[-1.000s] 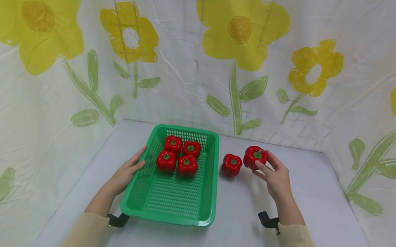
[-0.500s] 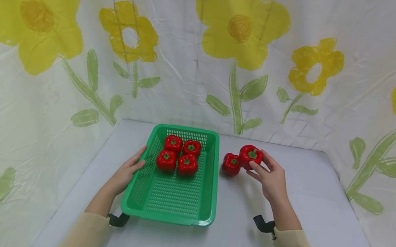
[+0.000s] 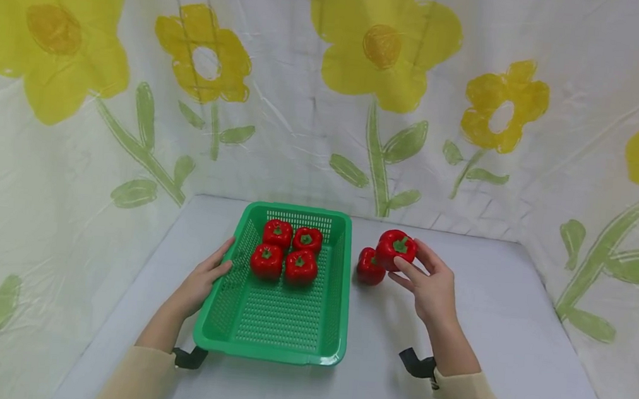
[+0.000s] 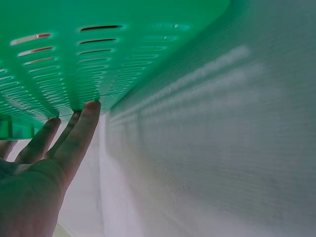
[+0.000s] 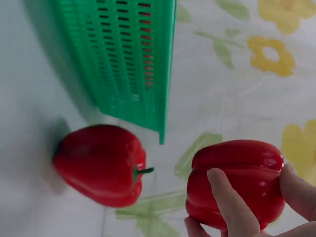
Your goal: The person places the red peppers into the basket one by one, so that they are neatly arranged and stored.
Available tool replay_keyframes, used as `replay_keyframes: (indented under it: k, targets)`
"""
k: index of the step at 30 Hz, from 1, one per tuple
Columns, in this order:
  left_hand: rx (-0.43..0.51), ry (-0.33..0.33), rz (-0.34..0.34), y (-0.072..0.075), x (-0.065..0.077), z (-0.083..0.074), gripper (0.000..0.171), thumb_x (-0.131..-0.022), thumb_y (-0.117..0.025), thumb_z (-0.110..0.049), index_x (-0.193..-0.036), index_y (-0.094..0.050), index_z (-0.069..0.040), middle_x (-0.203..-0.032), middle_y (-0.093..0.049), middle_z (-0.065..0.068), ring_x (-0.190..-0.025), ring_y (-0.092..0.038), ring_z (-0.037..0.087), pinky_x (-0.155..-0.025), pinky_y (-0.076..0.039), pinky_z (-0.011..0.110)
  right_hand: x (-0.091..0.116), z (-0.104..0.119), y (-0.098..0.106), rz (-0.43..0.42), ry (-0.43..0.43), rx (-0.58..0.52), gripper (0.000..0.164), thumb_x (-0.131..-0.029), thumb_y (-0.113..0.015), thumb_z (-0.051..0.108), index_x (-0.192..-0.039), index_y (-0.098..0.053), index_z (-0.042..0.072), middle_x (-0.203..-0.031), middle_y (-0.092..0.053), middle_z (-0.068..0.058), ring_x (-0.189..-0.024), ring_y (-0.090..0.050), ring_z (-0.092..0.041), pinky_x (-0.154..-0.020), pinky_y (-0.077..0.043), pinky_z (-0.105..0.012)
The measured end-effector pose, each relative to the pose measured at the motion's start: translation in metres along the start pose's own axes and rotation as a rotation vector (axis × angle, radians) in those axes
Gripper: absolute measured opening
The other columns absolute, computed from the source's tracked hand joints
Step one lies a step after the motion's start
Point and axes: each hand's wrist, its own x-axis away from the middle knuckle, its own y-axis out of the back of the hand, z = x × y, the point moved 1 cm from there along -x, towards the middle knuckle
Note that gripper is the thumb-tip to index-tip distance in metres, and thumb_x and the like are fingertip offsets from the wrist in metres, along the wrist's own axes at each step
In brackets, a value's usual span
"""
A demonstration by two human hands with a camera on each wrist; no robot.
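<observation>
A red bell pepper (image 3: 396, 250) with a green stem is held by my right hand (image 3: 437, 292), thumb and fingers around its sides, above the table. Just left of it and partly hidden behind it, another red bell pepper (image 3: 369, 268) rests on the table; the right wrist view shows this pepper (image 5: 106, 165) apart from the held one. My left hand (image 3: 198, 284) lies against the left side of a green plastic basket (image 3: 269, 351). In the left wrist view its straight fingers (image 4: 81, 133) touch the slotted outer wall. Several red bell peppers (image 3: 301, 267) sit in the basket's far half.
The white table (image 3: 372, 381) ends at a hanging curtain (image 3: 277, 158) printed with yellow flowers, behind and on both sides. Dark wrist-worn mounts (image 3: 418, 364) stick out near both cuffs. The basket's right wall stands close to the loose pepper.
My right hand has moved left with its bell pepper, which now partly covers the pepper on the table. My left hand and the basket have stayed in place.
</observation>
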Motion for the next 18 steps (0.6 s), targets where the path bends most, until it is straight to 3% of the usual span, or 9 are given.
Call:
replay_keyframes:
  k: [12,18]
  targets:
    - [0.001,-0.014,0.004,-0.002,-0.001,0.002,0.057,-0.111,-0.037,-0.033,-0.163,-0.014,-0.036,-0.171,-0.008,0.000,-0.156,-0.007,0.034,-0.117,-0.028,0.057,0.008,-0.004,-0.024,0.064,0.014,0.015,0.069,-0.092,-0.076,0.019,-0.153,-0.045,0.021,-0.153,-0.046,-0.008,-0.138,-0.047,-0.030,-0.087,-0.059,-0.043]
    - [-0.001,-0.016,0.004,0.000,-0.002,0.002,0.058,-0.110,-0.039,-0.033,-0.163,-0.014,-0.036,-0.170,-0.008,-0.001,-0.157,-0.005,0.033,-0.119,-0.024,0.058,0.015,-0.007,-0.035,0.087,0.013,0.016,0.068,-0.091,-0.076,0.017,-0.152,-0.046,0.020,-0.152,-0.047,-0.008,-0.137,-0.048,-0.032,-0.087,-0.059,-0.043]
